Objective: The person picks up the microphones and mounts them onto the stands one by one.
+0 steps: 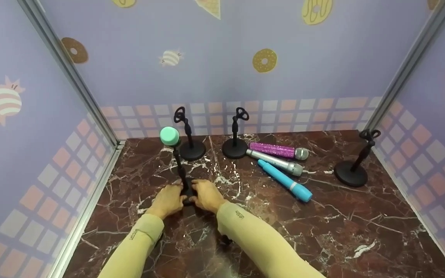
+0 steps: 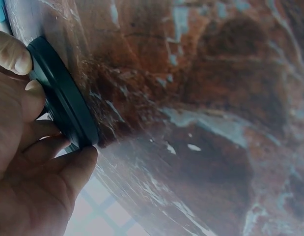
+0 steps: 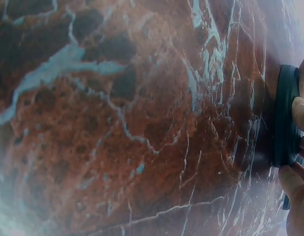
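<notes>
A black tabletop microphone stand (image 1: 181, 170) stands in front of me, bearing a microphone with a mint-green head (image 1: 169, 136). My left hand (image 1: 167, 200) grips the left side of its round base, while my right hand (image 1: 208, 196) holds the right side. From the left wrist, the base's thick rim (image 2: 63, 93) shows between thumb and fingers, low over the marble. The right wrist view catches the same base (image 3: 287, 115) at its right edge, fingertips against it. Most of the base is hidden by the hands in the head view.
Two black stands (image 1: 192, 150) (image 1: 235, 148) stand near the back wall, another stand (image 1: 350, 173) at the right. Between them lie a purple glitter microphone (image 1: 272, 150), a silver microphone (image 1: 274, 160) and a blue microphone (image 1: 284, 180). Patterned panels (image 1: 222, 85) enclose the marble table (image 1: 342, 220).
</notes>
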